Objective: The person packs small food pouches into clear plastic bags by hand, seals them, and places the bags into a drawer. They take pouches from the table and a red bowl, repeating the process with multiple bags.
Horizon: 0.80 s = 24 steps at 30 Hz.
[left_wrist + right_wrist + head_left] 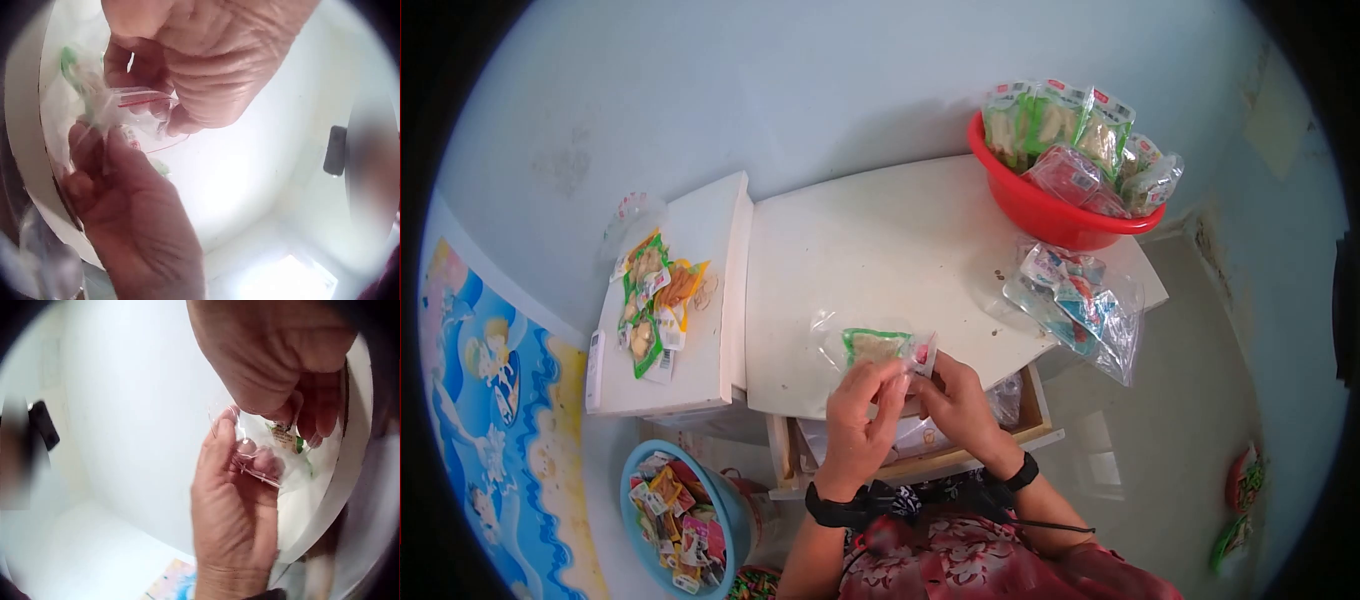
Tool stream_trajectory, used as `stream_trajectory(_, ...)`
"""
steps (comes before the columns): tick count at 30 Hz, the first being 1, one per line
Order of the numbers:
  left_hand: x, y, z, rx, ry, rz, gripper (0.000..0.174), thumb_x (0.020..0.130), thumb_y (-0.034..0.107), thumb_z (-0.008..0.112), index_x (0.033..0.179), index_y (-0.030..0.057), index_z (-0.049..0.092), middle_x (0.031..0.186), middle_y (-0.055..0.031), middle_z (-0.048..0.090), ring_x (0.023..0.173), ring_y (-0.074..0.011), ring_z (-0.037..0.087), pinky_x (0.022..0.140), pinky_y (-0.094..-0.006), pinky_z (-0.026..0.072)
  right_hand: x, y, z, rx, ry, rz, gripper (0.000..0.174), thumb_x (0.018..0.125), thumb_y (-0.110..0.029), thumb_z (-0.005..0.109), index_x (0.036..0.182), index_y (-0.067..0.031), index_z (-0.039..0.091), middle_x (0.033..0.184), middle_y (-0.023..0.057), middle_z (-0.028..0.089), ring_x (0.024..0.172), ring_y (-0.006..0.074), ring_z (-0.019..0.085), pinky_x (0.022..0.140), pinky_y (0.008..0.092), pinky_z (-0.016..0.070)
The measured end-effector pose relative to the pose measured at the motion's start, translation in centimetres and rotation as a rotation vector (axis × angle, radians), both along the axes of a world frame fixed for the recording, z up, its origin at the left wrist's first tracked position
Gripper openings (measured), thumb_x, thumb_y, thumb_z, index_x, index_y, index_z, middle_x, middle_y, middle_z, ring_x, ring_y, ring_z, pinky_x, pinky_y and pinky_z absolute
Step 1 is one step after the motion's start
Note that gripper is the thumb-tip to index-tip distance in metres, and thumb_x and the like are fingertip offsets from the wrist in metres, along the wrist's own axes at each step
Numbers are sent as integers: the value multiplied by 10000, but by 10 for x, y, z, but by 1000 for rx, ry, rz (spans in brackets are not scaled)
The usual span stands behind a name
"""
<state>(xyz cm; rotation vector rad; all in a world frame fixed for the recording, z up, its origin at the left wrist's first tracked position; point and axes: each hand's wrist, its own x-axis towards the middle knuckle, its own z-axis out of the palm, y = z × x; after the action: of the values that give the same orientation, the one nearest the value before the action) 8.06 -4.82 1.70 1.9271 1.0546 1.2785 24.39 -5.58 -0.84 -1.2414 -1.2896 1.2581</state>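
Over the front edge of the white desk, both hands work on a clear zip bag (830, 335). A small green-edged food packet (872, 345) shows through its film. My left hand (862, 425) pinches the bag's mouth, where a red seal line runs in the left wrist view. Opposite it, my right hand (966, 405) grips the bag's other side between thumb and curled fingers. In the right wrist view, clear film (245, 440) stretches over the left fingertips, and a printed label (286, 437) shows beneath the right hand.
A red basin (1040, 205) of bagged packets stands back right, near a clear bag of blue-and-red packets (1080, 300) overhanging the desk edge. Several food packets (645, 300) lie on the left cabinet. Below are an open drawer (1040, 405) and a blue tub (735, 500) of small packets.
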Motion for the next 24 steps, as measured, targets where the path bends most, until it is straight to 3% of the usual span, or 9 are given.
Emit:
stream_trajectory(2,0,-3,7,-6,95,145,214,953,96,706,1135,-18,699,868,-70,579,829,-189,573,737,-307,475,2,2,-8,14,72,40,264,998,-43,604,1254,13,631,990,85,710,819,99,609,698,288,509)
stream_trajectory(5,8,3,17,293,237,360,249,924,120,729,1125,-25,704,940,-93,630,895,-258,608,765,-375,504,1,7,-19,185,84,132,268,1003,-29,585,1264,11,631,990,77,709,801,112,616,683,291,520)
stream_trajectory(8,3,8,20,339,374,278,245,886,110,733,1118,32,729,1030,-90,664,959,-317,611,784,-436,514,1,5,-5,198,61,204,248,1008,-26,579,1246,17,632,987,65,703,806,106,612,692,282,525)
stream_trajectory(12,11,4,21,342,251,175,219,896,68,711,1110,30,732,1072,-105,683,953,-324,629,809,-428,521,-5,6,-9,17,258,141,195,1013,-46,601,1194,14,642,978,49,694,815,110,614,707,287,533)
stream_trajectory(15,30,-13,2,329,105,23,179,894,35,726,1072,21,734,1100,-109,705,944,-323,654,820,-406,528,2,7,-33,217,31,75,162,1027,-76,614,1165,3,642,967,37,686,811,122,627,699,294,542)
stream_trajectory(17,31,-16,-3,338,67,-13,190,879,19,739,1069,22,735,1101,-107,707,941,-316,653,813,-402,531,-6,9,-37,277,136,9,161,1033,-82,611,1166,-1,647,991,30,690,839,121,638,695,286,539)
stream_trajectory(19,30,-16,-6,371,41,-8,219,855,8,753,1071,37,737,1124,-97,705,946,-307,647,825,-401,530,-7,6,-38,158,404,-32,171,1036,-83,607,1181,-2,650,1031,35,698,884,128,658,715,285,549)
stream_trajectory(21,21,-17,-9,418,125,105,236,840,5,757,1070,51,741,1163,-97,698,958,-310,642,835,-404,525,-3,2,-34,-139,831,-39,193,1038,-76,601,1209,-2,650,1088,50,710,946,143,686,757,291,571)
stream_trajectory(24,7,-17,-11,475,233,283,298,827,-7,738,1117,50,700,1149,-106,670,966,-321,628,845,-416,516,-4,4,-23,-161,861,-35,281,1023,-45,602,1300,0,619,1200,87,707,1062,188,705,863,336,607)
